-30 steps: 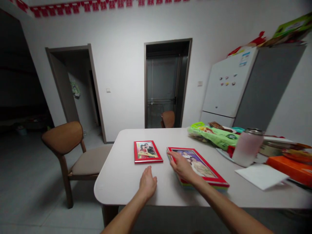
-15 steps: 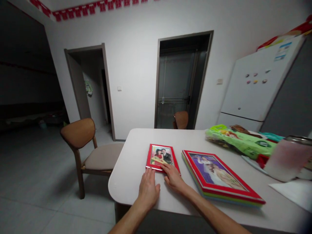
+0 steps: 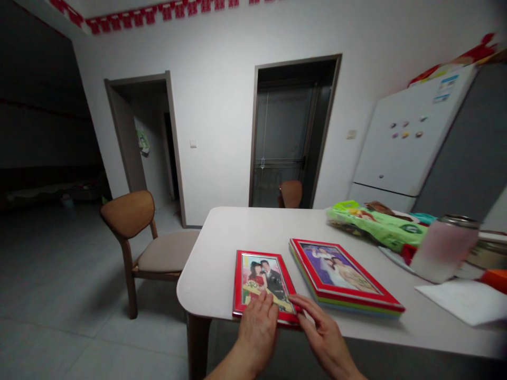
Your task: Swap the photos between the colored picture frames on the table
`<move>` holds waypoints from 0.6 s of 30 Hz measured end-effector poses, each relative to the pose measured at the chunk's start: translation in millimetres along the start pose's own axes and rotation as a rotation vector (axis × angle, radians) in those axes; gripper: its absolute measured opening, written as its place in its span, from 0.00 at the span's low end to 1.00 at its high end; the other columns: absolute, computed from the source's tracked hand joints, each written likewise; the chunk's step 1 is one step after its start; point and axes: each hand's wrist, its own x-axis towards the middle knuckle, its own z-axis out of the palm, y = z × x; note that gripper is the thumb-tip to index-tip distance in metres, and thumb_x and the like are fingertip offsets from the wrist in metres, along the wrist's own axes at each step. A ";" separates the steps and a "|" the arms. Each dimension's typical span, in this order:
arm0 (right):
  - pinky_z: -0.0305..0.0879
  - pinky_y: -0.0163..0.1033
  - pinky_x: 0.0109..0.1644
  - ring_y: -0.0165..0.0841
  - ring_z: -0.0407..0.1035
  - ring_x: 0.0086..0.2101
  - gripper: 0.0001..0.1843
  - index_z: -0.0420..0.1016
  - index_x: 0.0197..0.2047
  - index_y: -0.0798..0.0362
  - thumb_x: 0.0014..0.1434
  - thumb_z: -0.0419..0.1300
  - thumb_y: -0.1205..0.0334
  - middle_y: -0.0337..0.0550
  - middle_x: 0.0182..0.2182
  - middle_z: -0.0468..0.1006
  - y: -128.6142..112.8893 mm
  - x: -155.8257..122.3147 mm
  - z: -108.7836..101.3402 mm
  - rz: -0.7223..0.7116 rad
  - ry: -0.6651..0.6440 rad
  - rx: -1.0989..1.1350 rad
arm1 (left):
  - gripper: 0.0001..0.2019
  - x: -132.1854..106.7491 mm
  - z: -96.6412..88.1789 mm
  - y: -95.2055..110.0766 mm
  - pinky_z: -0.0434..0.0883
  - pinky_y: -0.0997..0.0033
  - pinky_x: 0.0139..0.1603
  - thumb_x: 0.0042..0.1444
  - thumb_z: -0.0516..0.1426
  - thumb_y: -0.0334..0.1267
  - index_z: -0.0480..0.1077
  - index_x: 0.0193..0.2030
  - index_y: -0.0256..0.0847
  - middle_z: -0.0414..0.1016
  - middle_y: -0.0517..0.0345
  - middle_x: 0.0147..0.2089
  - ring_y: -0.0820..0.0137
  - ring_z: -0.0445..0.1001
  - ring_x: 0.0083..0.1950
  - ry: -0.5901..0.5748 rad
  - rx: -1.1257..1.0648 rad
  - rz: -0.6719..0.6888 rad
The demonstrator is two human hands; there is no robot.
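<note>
A small red photo frame (image 3: pixel 263 277) lies flat at the near edge of the white table (image 3: pixel 253 227), its near end at the table's rim. My left hand (image 3: pixel 258 330) rests on the frame's near end with fingers stretched over the picture. My right hand (image 3: pixel 321 335) touches the frame's near right corner with its fingertips, fingers extended. Just to the right lies a stack of larger frames (image 3: pixel 343 277), the top one red with a purple photo.
A wooden chair (image 3: pixel 137 237) stands left of the table. On the table's right are a green packet (image 3: pixel 376 221), a pink lidded jar (image 3: pixel 443 248) and a white paper (image 3: pixel 465 301). A white fridge (image 3: pixel 412 142) stands behind, with two dark doorways in the far wall.
Both hands have drawn the small frame toward me to the table's near edge. A second ago my right hand was on the large frame stack; it has moved to the small frame.
</note>
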 end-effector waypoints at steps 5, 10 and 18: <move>0.62 0.42 0.47 0.38 0.63 0.45 0.22 0.67 0.45 0.54 0.48 0.51 0.55 0.49 0.46 0.69 5.1 15.0 -4.1 0.225 0.169 0.171 | 0.19 5.2 -3.9 -0.4 0.57 0.59 0.54 0.48 0.48 0.25 0.62 0.48 0.37 0.62 0.46 0.53 0.61 0.59 0.55 0.044 -0.013 -0.013; 0.60 0.42 0.49 0.38 0.60 0.49 0.29 0.58 0.53 0.55 0.50 0.49 0.50 0.50 0.51 0.63 -18.4 26.1 6.2 0.220 0.168 0.350 | 0.25 2.6 -25.0 -4.5 0.58 0.59 0.54 0.45 0.51 0.28 0.56 0.53 0.36 0.61 0.46 0.54 0.60 0.60 0.54 0.216 -0.117 -0.108; 0.50 0.49 0.56 0.39 0.50 0.54 0.35 0.46 0.58 0.52 0.49 0.53 0.56 0.50 0.56 0.53 -41.2 32.6 50.2 -0.183 -0.073 0.181 | 0.13 -0.4 -56.9 -3.2 0.65 0.67 0.45 0.52 0.48 0.32 0.57 0.46 0.39 0.69 0.50 0.44 0.67 0.68 0.45 0.551 -0.625 -0.264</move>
